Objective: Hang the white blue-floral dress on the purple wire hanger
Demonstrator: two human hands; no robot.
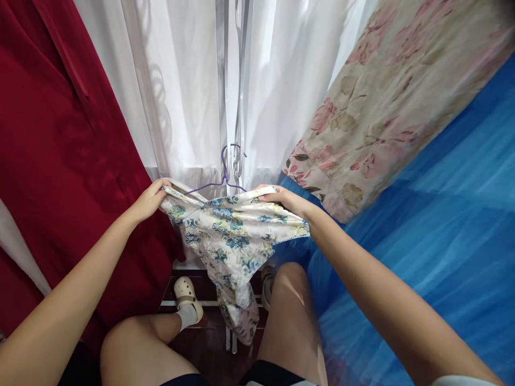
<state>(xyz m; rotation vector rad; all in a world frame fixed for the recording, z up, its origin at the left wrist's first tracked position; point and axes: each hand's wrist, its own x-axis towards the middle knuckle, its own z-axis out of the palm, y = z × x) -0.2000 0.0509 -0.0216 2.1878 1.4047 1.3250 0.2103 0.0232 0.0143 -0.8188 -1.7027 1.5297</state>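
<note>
Flanking a thin, purple, hook-topped hanger (225,180), left hand (151,200) and right hand (288,200) pinch a creased, white, blue-floral fabric garment (233,230).

Dark brown floor (207,348); on it, cream clog (184,289), second clog (266,288) partly hidden

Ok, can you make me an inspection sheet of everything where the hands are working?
Surface: dark floor below; the garment is held up above it.
Job's things: white garment with blue and yellow flowers; purple hanger at its top edge, with part of the hanger hidden.
Clutter: pale bars across the floor, near a cream clog on a foot.
Hands: left hand grips the garment's left end; right hand grips its right side.
Cables: nothing seen.
Surroundings: red cloth at left, white curtain behind, pink-flowered cloth and blue fabric at right.
</note>
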